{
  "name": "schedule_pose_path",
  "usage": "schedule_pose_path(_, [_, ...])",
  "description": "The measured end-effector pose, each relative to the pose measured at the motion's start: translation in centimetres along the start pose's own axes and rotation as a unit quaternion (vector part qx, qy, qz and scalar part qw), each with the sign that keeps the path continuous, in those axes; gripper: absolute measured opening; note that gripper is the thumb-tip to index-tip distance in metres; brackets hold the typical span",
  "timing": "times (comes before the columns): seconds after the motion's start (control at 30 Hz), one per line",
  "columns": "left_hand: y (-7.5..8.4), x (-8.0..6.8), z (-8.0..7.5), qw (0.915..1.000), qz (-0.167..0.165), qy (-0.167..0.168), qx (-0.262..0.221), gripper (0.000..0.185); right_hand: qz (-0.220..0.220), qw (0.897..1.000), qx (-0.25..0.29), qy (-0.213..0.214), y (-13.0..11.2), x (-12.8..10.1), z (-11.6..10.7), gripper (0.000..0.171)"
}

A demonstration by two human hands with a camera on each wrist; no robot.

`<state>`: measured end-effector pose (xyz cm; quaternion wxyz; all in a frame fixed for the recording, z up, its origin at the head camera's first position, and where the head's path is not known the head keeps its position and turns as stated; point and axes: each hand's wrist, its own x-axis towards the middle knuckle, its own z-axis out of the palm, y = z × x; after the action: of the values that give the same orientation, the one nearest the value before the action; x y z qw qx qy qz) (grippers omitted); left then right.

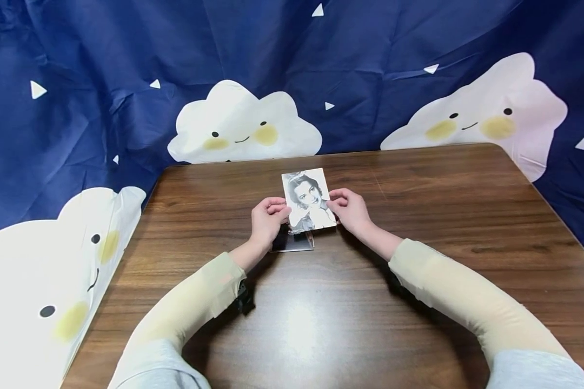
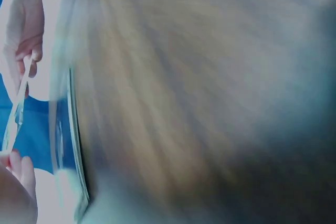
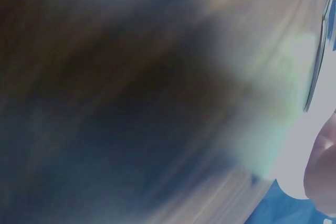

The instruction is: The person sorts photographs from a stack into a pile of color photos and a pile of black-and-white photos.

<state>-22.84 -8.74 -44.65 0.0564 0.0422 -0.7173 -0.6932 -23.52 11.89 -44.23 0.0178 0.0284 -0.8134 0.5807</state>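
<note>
A black-and-white portrait photo [image 1: 309,200] is held tilted up over the middle of the brown wooden table [image 1: 418,216]. My left hand [image 1: 277,211] pinches its left edge and my right hand [image 1: 336,205] pinches its right edge. Under the photo a dark, glossy flat frame [image 1: 294,243] lies on the table. The left wrist view shows the photo [image 2: 17,111] edge-on, between the right hand [image 2: 23,30] above and the left hand's fingertips [image 2: 16,174] below, with the frame [image 2: 73,145] beside them. The right wrist view is mostly blur, showing only the frame's edge [image 3: 317,64] and part of my right hand [image 3: 323,174].
A dark blue cloth [image 1: 126,70] printed with white smiling clouds hangs behind the table and drapes down its left and right sides. Bare wood stretches around the hands to the table's left edge [image 1: 126,254] and right edge [image 1: 559,216].
</note>
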Motion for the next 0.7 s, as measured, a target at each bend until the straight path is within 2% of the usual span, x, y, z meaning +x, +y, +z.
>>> schedule_pose_path(0.2, [0.3, 0.4, 2.9, 0.9995, -0.017, -0.004, -0.026, 0.024, -0.028, 0.999, 0.010, 0.039, 0.8, 0.5, -2.3, 0.027])
schedule_pose_path(0.57, [0.3, 1.6, 6.6, 0.9999, 0.000, -0.012, -0.005, 0.020, -0.041, 0.998, 0.026, 0.041, 2.1, 1.4, -5.6, 0.031])
schedule_pose_path(0.7, [0.2, 2.2, 7.8, 0.9998, 0.008, -0.015, 0.012, 0.019, -0.042, 0.997, 0.026, 0.057, 2.6, 1.7, -6.3, 0.032])
